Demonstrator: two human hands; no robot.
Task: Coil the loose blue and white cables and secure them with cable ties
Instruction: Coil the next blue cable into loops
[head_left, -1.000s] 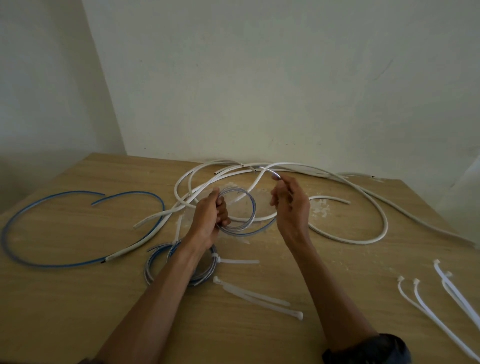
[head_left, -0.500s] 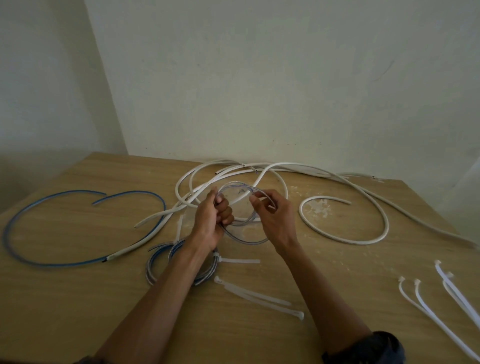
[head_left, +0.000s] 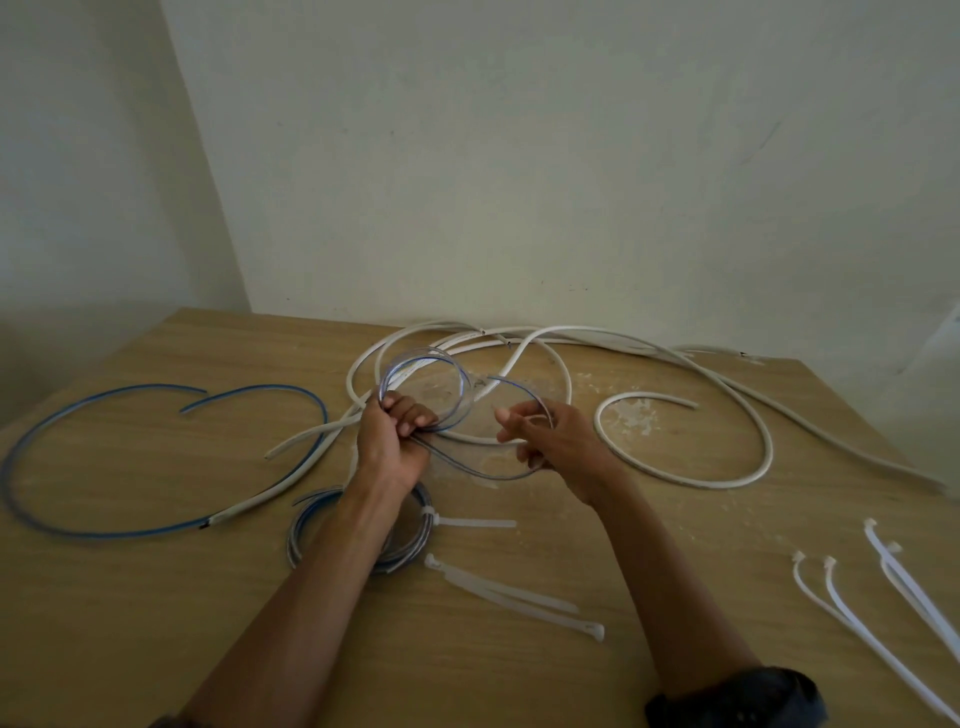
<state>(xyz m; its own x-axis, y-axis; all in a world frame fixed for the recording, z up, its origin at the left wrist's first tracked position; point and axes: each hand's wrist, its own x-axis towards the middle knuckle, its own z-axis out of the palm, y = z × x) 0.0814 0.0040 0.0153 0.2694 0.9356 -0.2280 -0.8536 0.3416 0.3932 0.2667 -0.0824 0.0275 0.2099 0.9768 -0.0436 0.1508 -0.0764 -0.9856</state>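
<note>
Cables sprawl over the wooden desk (head_left: 156, 623), which fills the lower half of the view against a pale wall. Largest is the tangle of thick white cables (head_left: 675, 475) looping along the far edge and curling toward the right. At the left lies a long blue cable (head_left: 104, 530), bent into an open arc and joined to a white length. Near the front, partly hidden under the left forearm, sits a finished blue coil (head_left: 410, 553) bound with a white cable tie whose tail points right. In the middle, held above the desk, is a thin clear cable with a blue stripe (head_left: 457, 384), wound into small loops. The left hand (head_left: 389, 441) has its grip clamped on the gathered loops, while the right hand (head_left: 556, 441) pinches a further loop of the same cable between thumb and fingers. Loose cable ties (head_left: 514, 597) lie just in front of the hands, and more ties (head_left: 872, 613) rest at the right edge.
</note>
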